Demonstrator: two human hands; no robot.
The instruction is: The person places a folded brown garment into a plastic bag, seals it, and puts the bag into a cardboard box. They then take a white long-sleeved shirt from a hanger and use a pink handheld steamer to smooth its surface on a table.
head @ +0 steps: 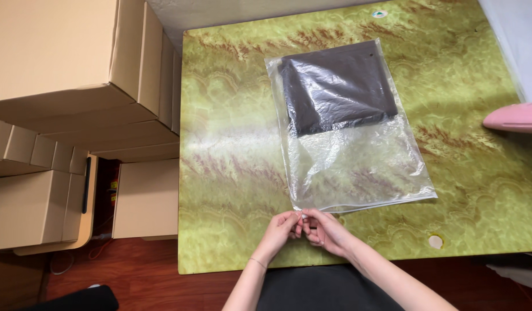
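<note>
Head view: your left hand point(285, 226) and right hand point(323, 229) pinch shut on the clear bag point(358, 167) corner at 6 o'clock on the surface point(231, 173); tugging could slide the dark cloth point(335, 86) or tear film.

both hands point(305, 229) apparently pinching plastic bag point(358, 167) corner

A folded cloth point(337, 86) lies in a bag point(358, 167) on the table point(231, 173), boxes point(64, 69) to its left.
</note>
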